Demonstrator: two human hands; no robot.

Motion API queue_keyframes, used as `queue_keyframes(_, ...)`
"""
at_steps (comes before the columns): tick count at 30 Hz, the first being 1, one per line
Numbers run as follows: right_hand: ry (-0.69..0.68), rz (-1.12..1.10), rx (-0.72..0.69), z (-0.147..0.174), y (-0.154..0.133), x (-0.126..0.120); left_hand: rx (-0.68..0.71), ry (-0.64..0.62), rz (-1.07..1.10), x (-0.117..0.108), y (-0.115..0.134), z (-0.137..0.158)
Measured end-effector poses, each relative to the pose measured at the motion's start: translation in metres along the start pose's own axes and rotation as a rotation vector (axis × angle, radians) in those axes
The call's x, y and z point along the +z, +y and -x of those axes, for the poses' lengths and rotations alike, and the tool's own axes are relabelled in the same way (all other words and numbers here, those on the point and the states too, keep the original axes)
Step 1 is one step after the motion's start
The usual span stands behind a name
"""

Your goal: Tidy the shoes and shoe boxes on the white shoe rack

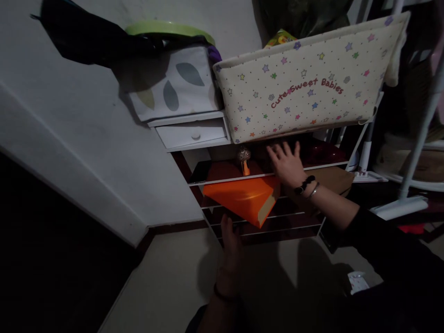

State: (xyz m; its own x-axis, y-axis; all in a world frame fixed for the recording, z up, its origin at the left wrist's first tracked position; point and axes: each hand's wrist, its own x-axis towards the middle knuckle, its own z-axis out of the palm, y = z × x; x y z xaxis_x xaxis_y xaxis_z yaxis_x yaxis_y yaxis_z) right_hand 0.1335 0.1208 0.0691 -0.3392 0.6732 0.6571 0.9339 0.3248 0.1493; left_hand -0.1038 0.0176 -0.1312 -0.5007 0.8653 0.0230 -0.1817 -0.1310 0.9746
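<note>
My right hand (288, 167) reaches over the shelf edge of a white shoe rack (229, 179), its fingers spread with nothing visible in them. Just left of it, an orange box (239, 194) juts out at a tilt from the tier below. Beneath that box, my left hand (231, 238) points upward in the shadow, fingers stretched out and apart from the box as far as the dim light shows. A glittery item with an orange base (245, 166) stands on the upper shelf. Behind my right forearm lies a brown cardboard box (329, 181).
A cream fabric basket (298, 99) printed with stars sits on the rack's top. Beside it are a small white drawer (190, 134) and a leaf-patterned box (173, 85). Dark red shiny objects (322, 151) lie on the shelf. A white-handled mop (398, 206) leans at right.
</note>
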Motion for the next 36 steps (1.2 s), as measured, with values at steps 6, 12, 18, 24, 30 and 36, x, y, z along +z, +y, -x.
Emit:
queue_keyframes(6,0.029,-0.008,0.154,0.022,-0.004,-0.003,-0.116,0.021,0.174,0.001,0.014,0.011)
queue_keyframes(12,-0.041,-0.197,-0.412,0.005,-0.049,0.013,-0.137,0.043,0.184,0.007,0.022,0.011)
queue_keyframes(18,0.006,-0.133,-0.313,-0.005,-0.064,0.024,-0.122,0.031,0.094,0.002,0.022,0.008)
queue_keyframes(24,-0.079,-0.116,0.114,0.011,-0.044,0.013,-0.096,0.008,0.069,-0.002,0.021,0.003)
queue_keyframes(30,-0.248,-0.535,-0.166,0.092,-0.036,-0.058,0.061,0.051,-0.105,-0.011,0.04,0.023)
queue_keyframes(36,-0.993,-1.137,-0.185,0.232,0.012,-0.184,0.124,-0.304,-0.301,-0.061,0.083,0.127)
